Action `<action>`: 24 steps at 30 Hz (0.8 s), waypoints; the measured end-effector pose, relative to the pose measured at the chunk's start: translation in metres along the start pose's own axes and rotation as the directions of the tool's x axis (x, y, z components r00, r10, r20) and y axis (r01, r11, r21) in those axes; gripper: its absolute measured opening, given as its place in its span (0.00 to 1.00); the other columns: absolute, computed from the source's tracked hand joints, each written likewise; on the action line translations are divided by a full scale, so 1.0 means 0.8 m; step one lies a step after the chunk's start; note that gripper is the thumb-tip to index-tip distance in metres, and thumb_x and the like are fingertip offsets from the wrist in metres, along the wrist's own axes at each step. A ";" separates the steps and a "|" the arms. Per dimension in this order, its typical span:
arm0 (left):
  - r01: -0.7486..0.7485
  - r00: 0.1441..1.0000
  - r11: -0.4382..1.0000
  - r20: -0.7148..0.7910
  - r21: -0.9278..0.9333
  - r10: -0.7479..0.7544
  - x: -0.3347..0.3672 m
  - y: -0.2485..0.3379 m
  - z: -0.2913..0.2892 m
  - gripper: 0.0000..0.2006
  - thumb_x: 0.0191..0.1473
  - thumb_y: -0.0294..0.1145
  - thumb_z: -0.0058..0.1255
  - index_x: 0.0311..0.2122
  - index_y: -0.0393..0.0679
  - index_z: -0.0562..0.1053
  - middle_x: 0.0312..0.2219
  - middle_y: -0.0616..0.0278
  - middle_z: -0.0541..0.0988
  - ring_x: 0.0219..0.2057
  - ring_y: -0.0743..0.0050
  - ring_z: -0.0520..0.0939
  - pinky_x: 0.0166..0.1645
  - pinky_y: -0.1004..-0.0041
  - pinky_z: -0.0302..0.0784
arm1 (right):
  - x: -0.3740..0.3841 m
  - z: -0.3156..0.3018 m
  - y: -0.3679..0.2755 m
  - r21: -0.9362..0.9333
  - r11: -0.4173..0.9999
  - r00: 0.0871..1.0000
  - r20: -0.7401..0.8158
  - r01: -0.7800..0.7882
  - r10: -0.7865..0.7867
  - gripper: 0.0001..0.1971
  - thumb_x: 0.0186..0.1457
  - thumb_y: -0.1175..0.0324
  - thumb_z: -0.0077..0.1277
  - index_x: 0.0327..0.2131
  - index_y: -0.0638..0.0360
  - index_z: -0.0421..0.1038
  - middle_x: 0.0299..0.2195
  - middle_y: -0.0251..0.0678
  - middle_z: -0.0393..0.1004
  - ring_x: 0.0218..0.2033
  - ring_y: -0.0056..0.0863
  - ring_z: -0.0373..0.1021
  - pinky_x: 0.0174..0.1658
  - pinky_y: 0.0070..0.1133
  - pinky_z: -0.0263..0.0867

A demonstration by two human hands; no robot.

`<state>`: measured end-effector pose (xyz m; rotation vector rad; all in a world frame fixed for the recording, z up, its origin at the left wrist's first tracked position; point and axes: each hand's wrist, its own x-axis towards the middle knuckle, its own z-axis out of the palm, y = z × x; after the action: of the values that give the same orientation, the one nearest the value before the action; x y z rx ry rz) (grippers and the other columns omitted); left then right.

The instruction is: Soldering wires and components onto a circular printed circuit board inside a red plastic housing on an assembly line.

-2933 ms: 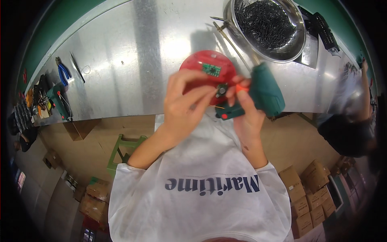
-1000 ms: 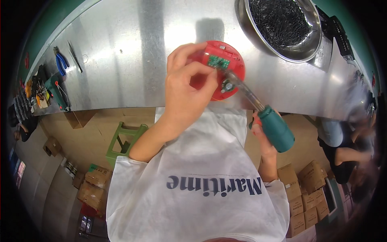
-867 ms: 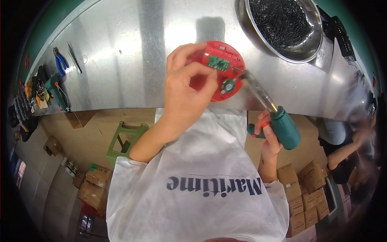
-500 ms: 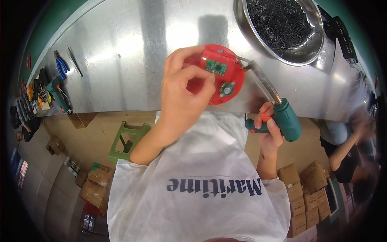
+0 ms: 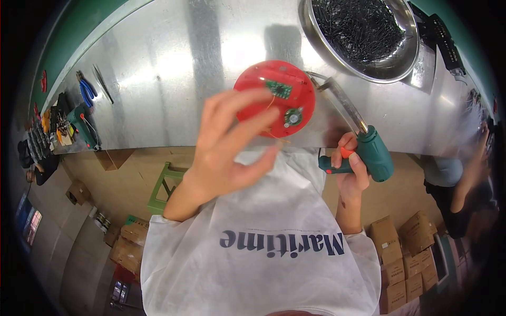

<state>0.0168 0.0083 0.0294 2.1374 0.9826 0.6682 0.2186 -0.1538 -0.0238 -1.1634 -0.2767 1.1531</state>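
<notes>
A metal bench (image 5: 158,108) stretches out beyond the fingers. The right hand (image 5: 355,173) grips a green soldering gun (image 5: 377,158), fingers curled around its handle. The left hand (image 5: 224,150), blurred fingers spread and released, overlaps a red disc (image 5: 261,72); just right of those fingertips sit a circuit board (image 5: 283,90) and a round part (image 5: 293,118).

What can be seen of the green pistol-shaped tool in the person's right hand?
The green pistol-shaped tool has a stubby, plastic-looking body, a handle with a red dot, and an orange trigger. A shiny metal tube slants forward and left over the metal bench, ending in a thin tip near the right rim of the red disc; whether they touch is unclear. The right hand grips the handle, fingers at the trigger.
</notes>
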 end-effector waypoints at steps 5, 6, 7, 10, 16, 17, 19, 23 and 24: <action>-0.112 0.991 0.993 0.073 -0.031 0.114 -0.027 -0.004 0.016 0.14 0.37 0.19 0.62 0.34 0.41 0.79 0.40 0.60 0.77 0.38 0.62 0.74 0.38 0.72 0.71 | 0.000 0.000 0.000 0.037 0.999 1.000 0.014 -0.004 0.004 0.12 0.50 0.76 0.45 0.39 0.70 0.65 0.38 0.49 0.67 0.21 0.25 0.66 0.28 0.21 0.64; -0.091 0.994 0.993 0.045 -0.081 0.095 -0.029 -0.005 0.017 0.12 0.37 0.18 0.61 0.33 0.40 0.79 0.37 0.61 0.78 0.36 0.62 0.75 0.37 0.73 0.71 | 0.001 0.000 0.000 0.036 0.999 1.000 0.019 -0.004 0.003 0.12 0.50 0.76 0.45 0.39 0.70 0.65 0.38 0.49 0.67 0.21 0.25 0.66 0.28 0.21 0.64; -0.092 0.994 0.993 0.043 -0.080 0.096 -0.032 -0.006 0.015 0.12 0.37 0.18 0.61 0.33 0.40 0.79 0.37 0.61 0.78 0.36 0.62 0.75 0.37 0.73 0.71 | 0.000 0.000 0.000 0.038 0.999 1.000 0.015 -0.006 0.006 0.12 0.50 0.76 0.45 0.39 0.70 0.66 0.38 0.49 0.67 0.21 0.25 0.66 0.28 0.21 0.64; 0.055 0.998 0.977 0.017 -0.206 -0.052 -0.044 -0.012 0.011 0.08 0.44 0.18 0.59 0.33 0.36 0.77 0.32 0.59 0.80 0.31 0.70 0.76 0.35 0.76 0.71 | 0.000 0.001 -0.002 0.026 1.000 1.000 0.013 -0.012 0.012 0.12 0.50 0.76 0.45 0.39 0.70 0.66 0.38 0.49 0.67 0.21 0.25 0.66 0.29 0.21 0.64; 0.504 0.764 0.541 0.055 -0.673 -0.643 -0.042 -0.012 0.027 0.04 0.55 0.18 0.50 0.37 0.32 0.75 0.29 0.57 0.80 0.31 0.82 0.78 0.36 0.82 0.73 | 0.000 0.006 -0.012 -0.170 0.985 0.999 0.026 -0.038 0.043 0.14 0.49 0.69 0.47 0.38 0.67 0.64 0.38 0.46 0.64 0.22 0.24 0.65 0.28 0.22 0.62; 0.490 0.779 0.550 0.056 -0.676 -0.625 -0.038 -0.016 0.028 0.05 0.55 0.19 0.51 0.37 0.32 0.75 0.29 0.58 0.80 0.31 0.82 0.79 0.36 0.82 0.73 | 0.000 0.007 -0.013 -0.189 0.981 0.998 0.042 -0.035 0.044 0.14 0.49 0.69 0.47 0.38 0.67 0.64 0.38 0.47 0.64 0.22 0.24 0.65 0.29 0.22 0.62; 0.474 0.792 0.553 0.056 -0.686 -0.608 -0.032 -0.020 0.029 0.05 0.54 0.19 0.52 0.37 0.31 0.75 0.28 0.59 0.80 0.30 0.81 0.80 0.36 0.83 0.74 | 0.000 0.012 -0.016 -0.195 0.980 0.997 0.065 -0.036 0.050 0.14 0.49 0.69 0.47 0.39 0.67 0.65 0.38 0.47 0.64 0.22 0.25 0.65 0.29 0.22 0.62; 0.503 0.785 0.588 0.049 -0.634 -0.618 -0.027 -0.027 0.034 0.05 0.54 0.19 0.53 0.36 0.31 0.76 0.27 0.61 0.80 0.29 0.83 0.79 0.34 0.83 0.73 | 0.003 0.024 -0.020 -0.206 0.978 0.993 0.103 -0.035 0.057 0.16 0.48 0.70 0.47 0.41 0.68 0.65 0.39 0.47 0.64 0.22 0.25 0.64 0.29 0.22 0.62; 0.495 0.796 0.618 0.035 -0.611 -0.604 -0.027 -0.029 0.035 0.05 0.54 0.19 0.53 0.36 0.32 0.76 0.26 0.62 0.80 0.27 0.84 0.78 0.34 0.83 0.73 | 0.005 0.025 -0.020 -0.212 0.977 0.993 0.104 -0.036 0.059 0.16 0.48 0.70 0.47 0.41 0.68 0.65 0.39 0.47 0.64 0.22 0.25 0.64 0.29 0.22 0.62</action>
<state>0.0132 -0.0079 -0.0095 1.1346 1.2491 0.7272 0.2156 -0.1384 -0.0030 -1.2983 -0.4668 1.2545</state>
